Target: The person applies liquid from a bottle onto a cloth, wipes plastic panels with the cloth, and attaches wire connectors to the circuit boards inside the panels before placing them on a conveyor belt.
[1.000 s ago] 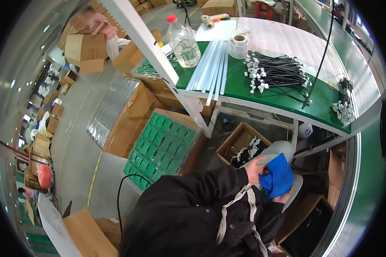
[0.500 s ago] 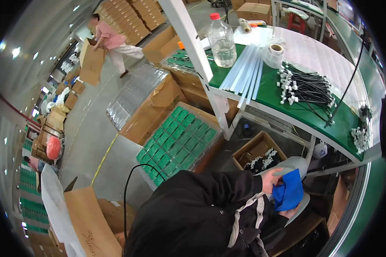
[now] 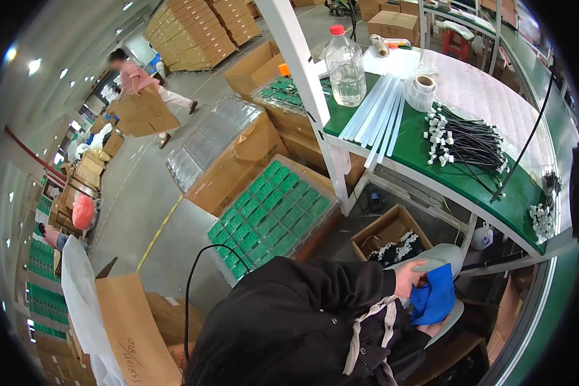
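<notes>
Over my lap, a folded blue cloth (image 3: 433,296) is held between my two hands, above grey trousers (image 3: 445,255). My left hand (image 3: 408,278) grips its upper left edge, with the fingers partly behind the cloth. At the lower edge, my right hand (image 3: 433,327) is closed on the cloth, and most of its fingers are hidden beneath it. Close to my left hand stands an open carton (image 3: 392,225) with black cables that have white connectors.
A green-topped bench (image 3: 405,138) carries a bottle (image 3: 346,67), pale plastic strips (image 3: 374,116), a tape roll (image 3: 421,93) and bundled black cables (image 3: 469,141). A tray of green circuit boards (image 3: 273,212) stands below. A person (image 3: 138,77) carries a carton (image 3: 147,112) along the aisle.
The view has shifted slightly. The fingers of my left hand have straightened a little, while both hands keep the blue cloth. The person in the aisle has moved and the carton has tilted.
</notes>
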